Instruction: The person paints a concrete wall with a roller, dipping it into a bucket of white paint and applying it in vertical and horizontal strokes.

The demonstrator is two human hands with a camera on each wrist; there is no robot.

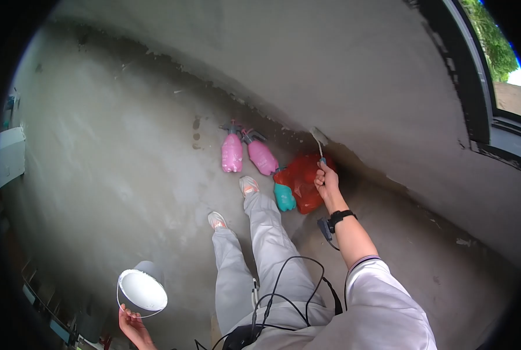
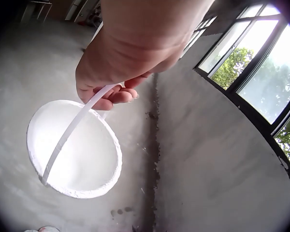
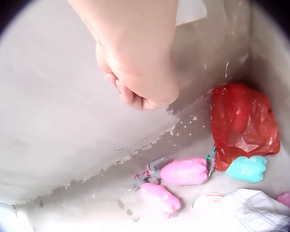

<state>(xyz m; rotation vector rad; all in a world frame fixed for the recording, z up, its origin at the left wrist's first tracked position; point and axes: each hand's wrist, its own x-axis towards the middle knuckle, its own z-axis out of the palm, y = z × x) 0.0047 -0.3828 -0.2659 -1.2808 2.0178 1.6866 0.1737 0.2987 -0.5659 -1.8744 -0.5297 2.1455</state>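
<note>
Closest in my feed, the left hand (image 1: 133,324) has its fingers curled round the thin white handle (image 2: 67,133) of a bucket (image 2: 118,162), which seems to hang above the floor (image 1: 126,175). The bucket's rim is round but lumpy, crusted with white; its inside is smooth and bright, and I can't tell how full it is. I'd want it hanging plumb, close enough for a short reach.

Further out, the right hand (image 1: 327,182) is closed round the handle of a long-necked brush (image 1: 317,135), arm stretched, the pale head at the foot of the wall (image 1: 330,76). The right wrist view hides the tool behind the fist, so I can't judge the contact or the load. To coat well, I'd use light, overlapping strokes along the ragged bottom edge, letting the wrist steer, and avoid drips on the things below.

Those are a crinkled, translucent red bag (image 1: 301,181) near the forearm, a glossy teal bottle (image 1: 284,197) beside it, and two rounded pink spray bottles, one upper-left (image 1: 232,153), the other (image 1: 263,157) lying nearer the bag. Beyond, the wall runs matte, grey and mottled up to a dark-framed window (image 1: 492,119).
</note>
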